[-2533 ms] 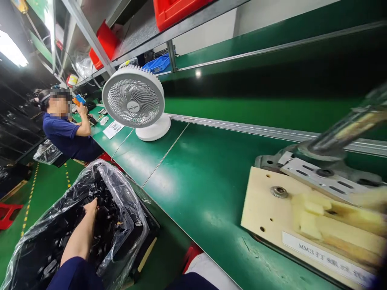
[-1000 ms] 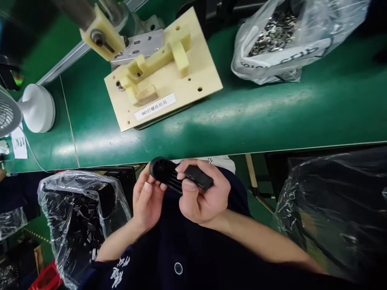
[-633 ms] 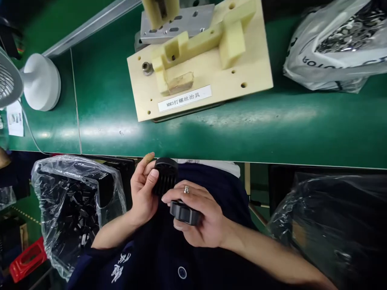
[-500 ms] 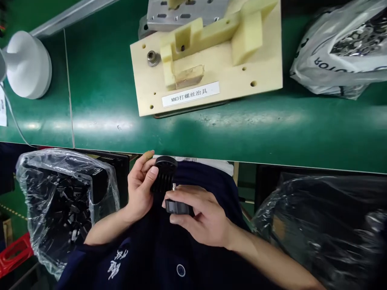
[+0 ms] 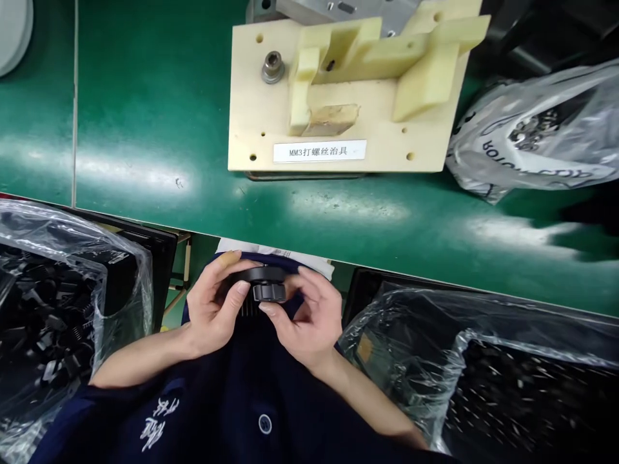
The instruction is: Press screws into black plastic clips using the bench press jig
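Both hands meet over my lap, just below the edge of the green bench [image 5: 155, 161]. My left hand [image 5: 213, 309] is curled round a black ribbed round part [image 5: 261, 275], thumb on its side. My right hand [image 5: 304, 316] pinches a smaller black knob-like piece [image 5: 269, 293] against the underside of that part. The two pieces touch each other. On the bench above stands a cream jig plate [image 5: 251, 122] with raised blocks and a white printed label [image 5: 319, 152].
A plastic-lined black bin of small black parts [image 5: 43, 309] sits at my left. Another lined bin [image 5: 483, 386] is at my right. A white plastic bag of metal pieces [image 5: 532, 142] lies on the bench at right. A fan base [image 5: 14, 32] shows top left.
My left hand left the bin and took up the ribbed part. My right hand turned the smaller black piece and brought it against the part; the view swung down and right.
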A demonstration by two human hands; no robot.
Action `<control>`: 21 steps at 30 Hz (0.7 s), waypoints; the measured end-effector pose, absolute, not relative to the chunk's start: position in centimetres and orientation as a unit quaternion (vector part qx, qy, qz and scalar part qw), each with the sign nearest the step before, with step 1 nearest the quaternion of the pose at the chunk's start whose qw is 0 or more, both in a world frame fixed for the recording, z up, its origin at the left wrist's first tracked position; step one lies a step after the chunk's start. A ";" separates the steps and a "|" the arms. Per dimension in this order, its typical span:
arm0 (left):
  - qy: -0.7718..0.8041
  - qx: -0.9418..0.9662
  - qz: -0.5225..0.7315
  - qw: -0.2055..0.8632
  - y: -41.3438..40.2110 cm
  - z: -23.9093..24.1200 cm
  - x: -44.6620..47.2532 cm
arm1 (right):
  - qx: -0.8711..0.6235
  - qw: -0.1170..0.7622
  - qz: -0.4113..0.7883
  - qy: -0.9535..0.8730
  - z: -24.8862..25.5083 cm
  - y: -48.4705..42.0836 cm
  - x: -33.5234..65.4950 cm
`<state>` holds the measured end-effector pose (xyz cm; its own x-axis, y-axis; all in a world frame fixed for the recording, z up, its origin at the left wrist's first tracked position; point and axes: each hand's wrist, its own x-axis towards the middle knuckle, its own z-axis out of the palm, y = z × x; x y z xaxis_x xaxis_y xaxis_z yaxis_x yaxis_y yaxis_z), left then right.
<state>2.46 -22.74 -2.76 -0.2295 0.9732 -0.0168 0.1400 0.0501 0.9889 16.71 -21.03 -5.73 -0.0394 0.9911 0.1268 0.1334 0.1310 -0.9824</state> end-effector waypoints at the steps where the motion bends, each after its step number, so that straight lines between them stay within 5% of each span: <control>1: 0.595 0.460 0.518 0.408 -22.8 -2.8 2.6 | -0.499 0.478 0.456 -0.561 -5.7 -21.0 16.7; 5: 0.563 0.458 0.546 0.419 -22.6 -2.7 3.4 | -0.412 0.411 0.621 -0.525 -5.0 -20.7 17.0; 8: 0.536 0.486 0.542 0.427 -21.9 -2.2 3.8 | -0.397 0.443 0.633 -0.495 -4.0 -19.7 18.1; 11: 0.508 0.506 0.555 0.421 -20.9 -1.8 4.1 | -0.412 0.498 0.516 -0.562 -2.6 -16.4 20.2; 14: 0.486 0.510 0.576 0.414 -20.0 -1.5 4.2 | -0.406 0.526 0.263 -0.699 -0.7 -10.7 22.3; 17: 0.477 0.521 0.573 0.416 -19.8 -1.4 4.4 | -0.364 0.464 0.104 -0.801 0.8 -4.5 23.5; 21: 0.488 0.517 0.565 0.419 -20.4 -1.5 5.0 | -0.328 0.329 0.067 -0.883 0.6 1.3 22.8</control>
